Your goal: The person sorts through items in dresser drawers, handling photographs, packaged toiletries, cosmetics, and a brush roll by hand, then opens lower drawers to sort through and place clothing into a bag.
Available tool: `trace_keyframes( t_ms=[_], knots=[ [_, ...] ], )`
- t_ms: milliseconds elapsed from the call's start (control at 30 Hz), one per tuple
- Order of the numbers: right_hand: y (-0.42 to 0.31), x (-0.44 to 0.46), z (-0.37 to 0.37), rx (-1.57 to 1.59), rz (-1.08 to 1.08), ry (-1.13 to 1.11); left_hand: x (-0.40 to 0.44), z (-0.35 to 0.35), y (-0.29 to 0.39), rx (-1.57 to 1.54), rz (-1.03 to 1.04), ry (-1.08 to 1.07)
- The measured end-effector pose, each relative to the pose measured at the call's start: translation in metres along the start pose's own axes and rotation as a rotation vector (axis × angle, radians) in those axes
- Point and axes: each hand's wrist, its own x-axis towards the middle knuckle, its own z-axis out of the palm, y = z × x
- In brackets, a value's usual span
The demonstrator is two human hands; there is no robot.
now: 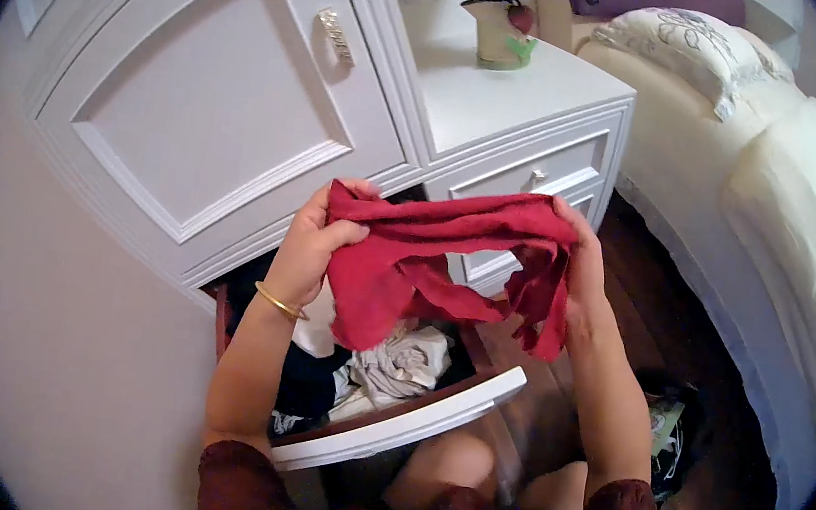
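A red cloth garment [375, 281], its exact kind unclear, is stretched between my hands above an open drawer. My left hand [311, 242] is closed on its left top corner, thumb in front. At the opposite corner my right hand [584, 270] grips the fabric, its fingers mostly behind the cloth. The garment's upper edge runs nearly level, and its lower part hangs in loose folds with a gap showing through. Below it, the drawer [399, 420] holds crumpled white clothes [406, 364] and dark clothes [308, 385].
A white wardrobe door [214, 102] rises at the left. Beside it stands a white nightstand [527, 97] with a flower pot [501, 36]. A bed [787, 198] with a patterned pillow [688, 45] is at the right. A dark bag [674, 437] lies on the wooden floor.
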Motion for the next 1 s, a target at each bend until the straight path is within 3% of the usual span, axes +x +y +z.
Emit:
trace_keyframes(
  t_ms=[33, 133, 167, 267, 367, 467, 600, 667, 733, 800, 833, 933, 967, 1000],
  knots=[
    [-0.003, 0.008, -0.011, 0.069, 0.016, -0.194, -0.001, 0.006, -0.001, -0.015, -0.021, 0.014],
    [0.001, 0.028, -0.034, 0.175, -0.033, -0.186, 0.002, -0.003, -0.008, 0.013, -0.125, -0.089],
    [0.001, 0.031, -0.040, 0.237, 0.011, -0.262, 0.002, 0.002, -0.011, 0.084, -0.036, -0.041],
    [0.001, 0.030, -0.039, 0.247, 0.051, -0.224, -0.001, 0.017, -0.001, 0.154, -0.046, -0.031],
    [-0.003, 0.020, -0.012, 0.300, -0.013, -0.022, 0.004, 0.005, -0.014, 0.143, -0.053, -0.088],
    [-0.005, 0.026, -0.018, 0.310, 0.024, 0.058, 0.005, 0.023, -0.009, 0.038, -0.114, -0.011],
    [0.004, 0.064, -0.086, 0.382, -0.020, -0.181, 0.014, 0.008, 0.003, -0.017, -0.367, -0.309],
    [0.002, 0.060, -0.082, 0.403, -0.007, -0.034, 0.023, 0.009, -0.021, 0.111, -0.457, -0.407],
    [0.002, 0.056, -0.087, 0.362, 0.004, 0.012, 0.024, 0.033, -0.033, 0.422, -0.385, -0.365],
    [0.000, 0.053, -0.098, 0.388, 0.064, -0.089, 0.031, 0.035, -0.060, 0.546, -0.256, -0.407],
    [0.000, 0.055, -0.106, 0.382, 0.071, -0.102, 0.037, 0.037, -0.059, 0.606, -0.301, -0.519],
    [-0.003, 0.047, -0.114, 0.376, 0.103, -0.120, 0.040, 0.039, -0.093, 0.607, -0.061, -0.422],
    [-0.004, 0.043, -0.115, 0.376, 0.114, -0.123, 0.041, 0.041, -0.104, 0.440, -0.085, -0.366],
    [-0.003, 0.042, -0.117, 0.369, 0.109, -0.089, 0.046, 0.042, -0.103, 0.461, -0.190, -0.413]
  ],
)
